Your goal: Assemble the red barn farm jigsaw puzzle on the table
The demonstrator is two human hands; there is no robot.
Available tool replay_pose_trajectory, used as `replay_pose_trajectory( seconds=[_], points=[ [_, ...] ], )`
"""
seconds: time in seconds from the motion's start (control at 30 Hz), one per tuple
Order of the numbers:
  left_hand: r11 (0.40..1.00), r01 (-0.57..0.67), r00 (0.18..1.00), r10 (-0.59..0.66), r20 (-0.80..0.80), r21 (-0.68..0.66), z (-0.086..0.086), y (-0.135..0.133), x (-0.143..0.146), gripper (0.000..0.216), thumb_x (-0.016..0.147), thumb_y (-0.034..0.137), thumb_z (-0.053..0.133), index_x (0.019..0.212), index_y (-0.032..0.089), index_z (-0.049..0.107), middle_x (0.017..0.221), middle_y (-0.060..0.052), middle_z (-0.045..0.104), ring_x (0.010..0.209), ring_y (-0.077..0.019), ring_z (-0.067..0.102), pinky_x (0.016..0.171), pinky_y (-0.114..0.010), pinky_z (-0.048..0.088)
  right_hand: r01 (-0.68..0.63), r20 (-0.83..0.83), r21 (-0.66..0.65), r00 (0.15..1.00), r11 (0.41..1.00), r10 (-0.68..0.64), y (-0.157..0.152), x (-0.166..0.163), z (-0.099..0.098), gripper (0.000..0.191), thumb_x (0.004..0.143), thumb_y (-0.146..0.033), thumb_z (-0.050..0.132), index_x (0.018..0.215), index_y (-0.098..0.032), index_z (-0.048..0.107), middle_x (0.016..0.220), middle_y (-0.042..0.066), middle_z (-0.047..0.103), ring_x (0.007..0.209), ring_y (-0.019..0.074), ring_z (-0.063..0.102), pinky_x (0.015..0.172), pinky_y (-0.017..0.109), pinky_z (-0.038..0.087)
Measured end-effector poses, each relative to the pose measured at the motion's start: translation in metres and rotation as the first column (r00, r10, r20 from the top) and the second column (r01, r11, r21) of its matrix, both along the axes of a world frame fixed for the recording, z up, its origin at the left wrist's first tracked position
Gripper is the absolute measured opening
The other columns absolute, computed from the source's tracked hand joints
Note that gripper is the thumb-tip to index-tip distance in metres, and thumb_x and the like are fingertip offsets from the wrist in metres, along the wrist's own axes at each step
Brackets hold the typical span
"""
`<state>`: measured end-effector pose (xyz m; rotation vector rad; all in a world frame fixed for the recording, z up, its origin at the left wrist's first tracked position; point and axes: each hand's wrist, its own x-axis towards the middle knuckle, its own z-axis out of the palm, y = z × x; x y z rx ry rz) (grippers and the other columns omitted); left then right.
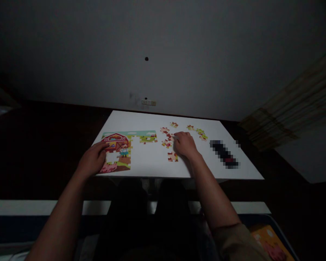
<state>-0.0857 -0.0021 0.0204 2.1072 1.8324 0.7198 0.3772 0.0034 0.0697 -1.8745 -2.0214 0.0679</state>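
Observation:
A partly assembled farm jigsaw (118,148) with a red barn lies on the left of a white table (152,163). My left hand (93,158) rests on its left edge, fingers curled over the pieces. My right hand (185,145) reaches into a cluster of loose pieces (167,139) near the table's middle, its fingertips closed on a reddish piece. One loose piece (172,156) lies just below that hand. More loose pieces (199,132) are scattered at the back right.
A blurred dark object (224,154) lies on the table's right side. A colourful puzzle box (271,243) sits low at the right by my arm. Behind the table is a grey wall with a socket (148,102). The surroundings are dark.

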Motion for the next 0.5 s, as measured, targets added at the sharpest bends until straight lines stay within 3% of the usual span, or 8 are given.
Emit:
replay_pose_trajectory(
  seconds=[0.1, 0.23, 0.33, 0.43, 0.5],
  points=[
    [0.998, -0.061, 0.993, 0.058, 0.103, 0.025, 0.003, -0.006, 0.002, 0.054, 0.094, 0.034, 0.046, 0.136, 0.016, 0.074, 0.154, -0.013, 0.067, 0.143, -0.03, 0.063, 0.127, -0.046, 0.047, -0.095, 0.018, -0.128, 0.995, 0.987, 0.098, 0.024, -0.001, 0.001, 0.055, 0.093, -0.012, 0.057, 0.145, -0.021, 0.072, 0.132, 0.015, 0.076, 0.126, 0.034, 0.064, 0.104, 0.044, 0.05],
    [0.995, -0.065, 0.981, 0.05, 0.187, 0.072, 0.003, -0.009, 0.002, 0.048, 0.095, 0.023, 0.044, 0.129, 0.015, 0.078, 0.145, -0.013, 0.073, 0.134, -0.027, 0.068, 0.121, -0.041, 0.052, -0.108, 0.09, -0.234, 0.987, 0.966, 0.132, 0.045, 0.002, 0.001, 0.048, 0.088, -0.01, 0.061, 0.131, -0.021, 0.079, 0.124, 0.017, 0.078, 0.122, 0.0324, 0.065, 0.105, 0.043, 0.047],
    [0.995, -0.058, 0.978, 0.041, 0.206, 0.078, 0.002, -0.01, 0.002, 0.048, 0.096, 0.014, 0.042, 0.127, 0.013, 0.079, 0.142, -0.015, 0.073, 0.133, -0.025, 0.069, 0.119, -0.039, 0.052, -0.105, 0.106, -0.254, 0.985, 0.961, 0.135, 0.051, 0.003, 0.003, 0.046, 0.079, -0.006, 0.065, 0.121, -0.018, 0.08, 0.122, 0.017, 0.079, 0.114, 0.0311, 0.068, 0.106, 0.043, 0.047],
    [0.993, -0.079, 0.973, 0.058, 0.223, 0.084, 0.003, -0.012, 0.003, 0.048, 0.095, 0.01, 0.043, 0.125, 0.016, 0.08, 0.139, -0.013, 0.075, 0.129, -0.0252, 0.071, 0.117, -0.041, 0.054, -0.08, 0.077, -0.267, 0.992, 0.96, 0.104, 0.046, 0.001, 0.004, 0.04, 0.074, -0.007, 0.068, 0.111, -0.018, 0.082, 0.109, 0.016, 0.08, 0.096, 0.0289, 0.071, 0.094, 0.041, 0.052],
    [0.992, -0.083, 0.971, 0.06, 0.231, 0.09, 0.003, -0.013, 0.003, 0.047, 0.093, 0.01, 0.045, 0.124, 0.018, 0.08, 0.137, -0.012, 0.077, 0.127, -0.0266, 0.072, 0.116, -0.041, 0.056, 0.001, 0.032, -0.134, 0.999, 0.991, 0.003, 0.038, -0.002, 0.002, 0.029, 0.071, -0.01, 0.068, 0.095, -0.02, 0.082, 0.092, 0.012, 0.078, 0.079, 0.026, 0.068, 0.081, 0.038, 0.054]
  ],
)
